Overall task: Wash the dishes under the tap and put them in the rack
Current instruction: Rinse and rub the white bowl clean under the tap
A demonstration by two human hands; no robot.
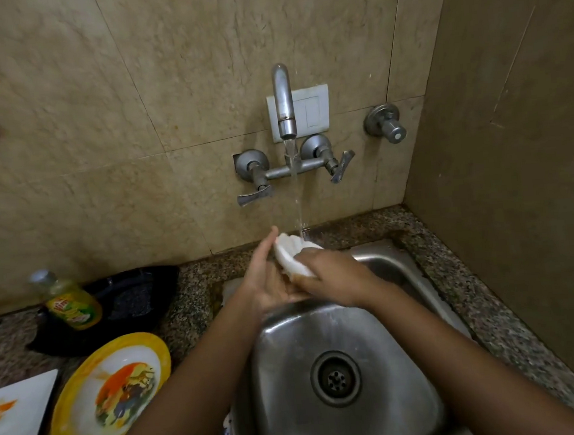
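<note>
Far left of the sink (289, 354) lies a white plate (17, 427) with an orange smear, then a yellow plate (110, 396). A soap bottle (71, 303) stands by a black tray (137, 291). Over the sink's back, the left hand (266, 280) props a dish (291, 251) with flat fingers; the right hand (331, 275) curls round it. Water from the tap (285, 100) hits its far edge, so I would move it right under and rub.

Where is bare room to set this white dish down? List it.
Bare: the granite strip between sink and right wall; the sink floor around the drain. Crowded: the left counter, holding yellow plate, white plate, soap bottle, black tray.
</note>
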